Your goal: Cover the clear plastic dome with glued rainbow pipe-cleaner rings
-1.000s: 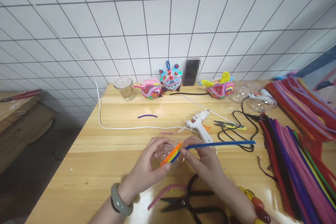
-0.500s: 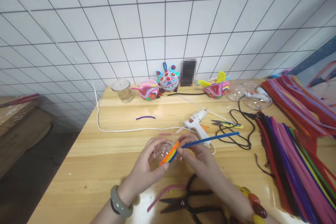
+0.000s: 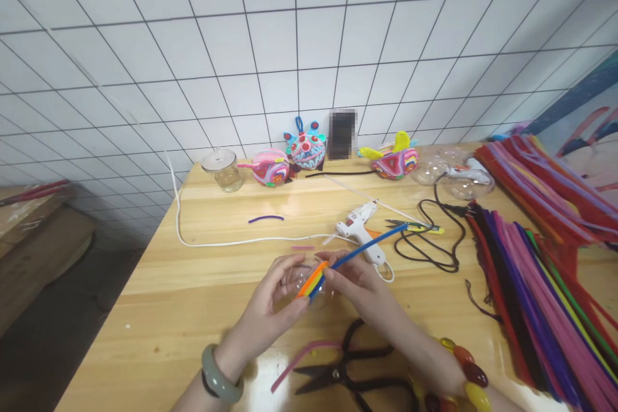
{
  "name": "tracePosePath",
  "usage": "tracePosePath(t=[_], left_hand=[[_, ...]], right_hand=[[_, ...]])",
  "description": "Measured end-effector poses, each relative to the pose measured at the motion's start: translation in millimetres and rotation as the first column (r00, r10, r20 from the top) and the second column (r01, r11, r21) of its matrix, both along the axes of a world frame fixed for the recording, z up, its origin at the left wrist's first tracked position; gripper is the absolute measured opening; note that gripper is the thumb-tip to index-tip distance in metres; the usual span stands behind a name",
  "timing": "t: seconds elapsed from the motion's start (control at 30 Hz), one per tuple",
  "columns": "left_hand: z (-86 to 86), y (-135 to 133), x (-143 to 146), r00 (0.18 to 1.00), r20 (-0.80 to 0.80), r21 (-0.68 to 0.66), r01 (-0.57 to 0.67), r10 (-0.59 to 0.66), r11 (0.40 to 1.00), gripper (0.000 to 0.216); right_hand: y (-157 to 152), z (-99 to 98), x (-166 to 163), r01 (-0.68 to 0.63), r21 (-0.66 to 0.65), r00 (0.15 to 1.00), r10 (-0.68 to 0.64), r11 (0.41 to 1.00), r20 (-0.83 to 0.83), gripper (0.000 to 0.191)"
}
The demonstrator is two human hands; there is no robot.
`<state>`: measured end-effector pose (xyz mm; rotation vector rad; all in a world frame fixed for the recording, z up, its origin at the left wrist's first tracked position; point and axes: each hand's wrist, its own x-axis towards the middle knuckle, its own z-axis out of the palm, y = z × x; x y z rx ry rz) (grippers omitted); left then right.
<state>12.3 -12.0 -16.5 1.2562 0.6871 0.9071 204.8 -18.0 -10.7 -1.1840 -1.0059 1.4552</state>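
Note:
My left hand (image 3: 271, 299) is closed around a clear plastic ball (image 3: 295, 275), its thumb at the lower end of the coloured strips on it. Orange, yellow and blue pipe cleaner strips (image 3: 313, 280) lie side by side across the ball's surface. Pinched in my right hand (image 3: 357, 283) is a blue pipe cleaner (image 3: 371, 246), with its long free end pointing up and right. The fingers of the right hand also meet the ball's right side. Below the hands lie black-handled scissors (image 3: 335, 373) with blades apart, beside a pink pipe cleaner (image 3: 304, 357).
A white glue gun (image 3: 357, 228) with a cord lies beyond my hands, near yellow-handled snips (image 3: 420, 227). Bundles of pipe cleaners (image 3: 545, 296) cover the right side. Decorated balls (image 3: 308, 149), a lidded glass jar (image 3: 223, 170) and clear balls (image 3: 466, 183) line the back.
The blue pipe cleaner's free end has swung left and upward, now standing at a steeper slant. Both hands keep their hold; the view has shifted slightly.

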Motion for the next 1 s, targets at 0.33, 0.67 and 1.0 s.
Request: tracePosePath(t=[0.33,0.67,1.0], left_hand=[[8.3,6,-4,0.998,-0.018,-0.089,0.055,-0.057,0.995,0.07],[1.5,3,-4,1.0,-0.022,-0.073,-0.006,0.004,0.997,0.064],[-5.2,0,0,0.998,-0.062,-0.043,0.001,-0.003,0.999,0.06]], right_hand=[[3,8.7,3,-0.008,-0.247,0.987,-0.033,0.969,-0.159,0.036],[5,9.2,2,-0.093,-0.335,0.949,-0.018,0.938,-0.314,0.03],[4,7.4,-1,-0.03,-0.304,0.97,-0.046,0.952,-0.24,0.035]])
